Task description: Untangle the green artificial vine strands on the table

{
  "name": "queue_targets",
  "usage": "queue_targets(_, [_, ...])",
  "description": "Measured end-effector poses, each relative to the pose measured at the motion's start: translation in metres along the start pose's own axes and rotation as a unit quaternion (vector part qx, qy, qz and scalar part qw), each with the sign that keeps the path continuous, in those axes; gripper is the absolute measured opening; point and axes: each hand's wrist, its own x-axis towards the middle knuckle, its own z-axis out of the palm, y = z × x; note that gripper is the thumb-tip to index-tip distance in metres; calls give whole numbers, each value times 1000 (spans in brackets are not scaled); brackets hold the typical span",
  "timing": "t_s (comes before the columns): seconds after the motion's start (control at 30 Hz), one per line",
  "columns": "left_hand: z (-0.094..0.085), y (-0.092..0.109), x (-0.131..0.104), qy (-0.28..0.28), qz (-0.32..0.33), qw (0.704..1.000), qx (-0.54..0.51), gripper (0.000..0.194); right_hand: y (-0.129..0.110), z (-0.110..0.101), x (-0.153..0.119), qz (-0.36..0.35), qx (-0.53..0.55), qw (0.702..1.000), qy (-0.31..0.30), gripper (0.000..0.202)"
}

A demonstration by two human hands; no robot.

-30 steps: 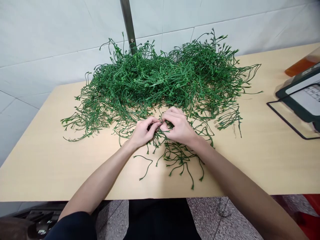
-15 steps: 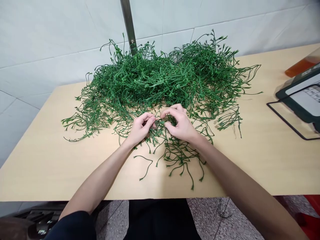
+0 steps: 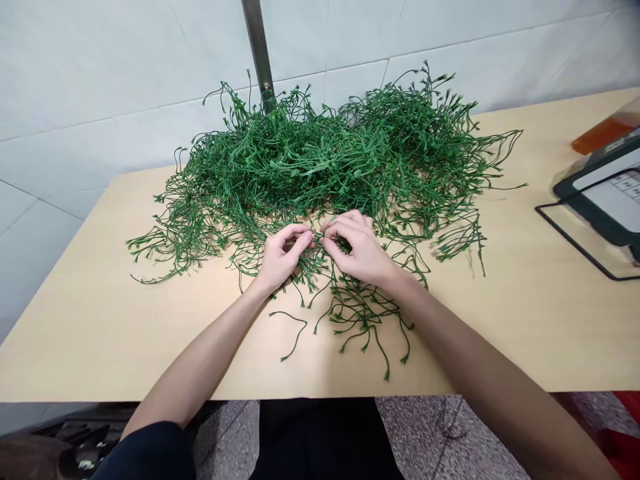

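My left hand (image 3: 284, 255) is closed in a pinch, thumb against index finger, on a thin green stem that looks like artificial greenery. Close beside it, my right hand (image 3: 357, 247) pinches at the same spot, thumb and index fingertips together near the left fingertips. The piece between them is small and mostly hidden by the fingers. Beneath and in front of the hands lies a loose bunch of green stems (image 3: 365, 307) with small forked tips. One single stem (image 3: 300, 333) lies apart, nearer the table's front edge.
A large heap of green stems (image 3: 320, 153) spreads along the back of the wooden table (image 3: 125, 333), against the tiled wall. A metal post (image 3: 257, 50) rises behind it. At right are a dark green and white object (image 3: 607, 200), a black wire frame (image 3: 575, 247) and an orange-brown item (image 3: 603, 133).
My right thumb and index finger have closed together, moving slightly toward the left fingertips. My left hand stays nearly still, and the heap looks the same.
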Motion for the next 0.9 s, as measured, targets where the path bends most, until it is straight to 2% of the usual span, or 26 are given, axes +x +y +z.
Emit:
queue_targets(0.17, [1,0,-1,15,18,999,41,19,1,-1,1,-14,-7,999,29,16])
queue_targets(0.27, [2,0,-1,21,30,998,51,17,-2,-4,1,-1,21,1000,21,4])
queue_targets(0.37, [2,-1,-1,15,36,998,55,16,-2,-5,1,40,87,995,4,19])
queue_targets(0.43, [2,-1,-2,11,41,998,55,15,0,-5,1,46,115,992,-14,22])
queue_targets(0.5, [2,0,-2,11,44,997,56,14,1,-3,1,41,102,994,-17,17])
queue_targets(0.73, [-1,5,-5,-22,59,995,78,20,2,1,0,14,0,999,30,2])
queue_targets(0.9, [-1,5,-5,-44,47,998,21,16,1,1,-1,-5,-31,998,45,3])
